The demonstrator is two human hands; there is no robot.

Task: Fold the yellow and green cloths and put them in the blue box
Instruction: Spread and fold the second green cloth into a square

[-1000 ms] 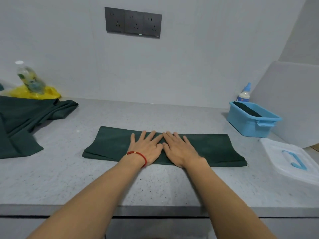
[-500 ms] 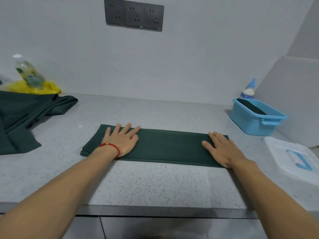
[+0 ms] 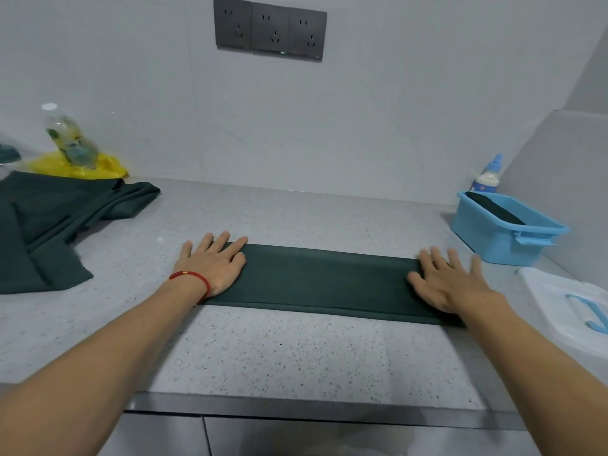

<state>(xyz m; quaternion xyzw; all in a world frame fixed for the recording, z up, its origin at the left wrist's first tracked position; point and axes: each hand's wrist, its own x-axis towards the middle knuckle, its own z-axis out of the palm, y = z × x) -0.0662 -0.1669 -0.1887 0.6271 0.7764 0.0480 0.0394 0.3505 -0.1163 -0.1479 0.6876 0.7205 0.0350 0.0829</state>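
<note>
A dark green cloth (image 3: 325,283), folded into a long narrow strip, lies flat across the middle of the counter. My left hand (image 3: 212,263), with a red cord at the wrist, presses flat on the strip's left end, fingers straight. My right hand (image 3: 449,281) lies flat on the right end, fingers spread. The blue box (image 3: 503,233) stands at the far right with a dark folded cloth (image 3: 495,209) inside. More green cloth (image 3: 49,222) lies rumpled at the far left. A yellow cloth (image 3: 75,166) is bunched behind it against the wall.
A plastic bottle (image 3: 70,141) leans on the yellow cloth. A small blue-capped bottle (image 3: 487,177) stands behind the box. A clear lid with a blue handle (image 3: 572,311) lies at the right edge. Dark wall sockets (image 3: 269,28) are above. The counter's front edge (image 3: 296,406) runs below.
My hands have slid apart from the middle of the strip to its two ends, smoothing it flat. The cloth itself has stayed in place.
</note>
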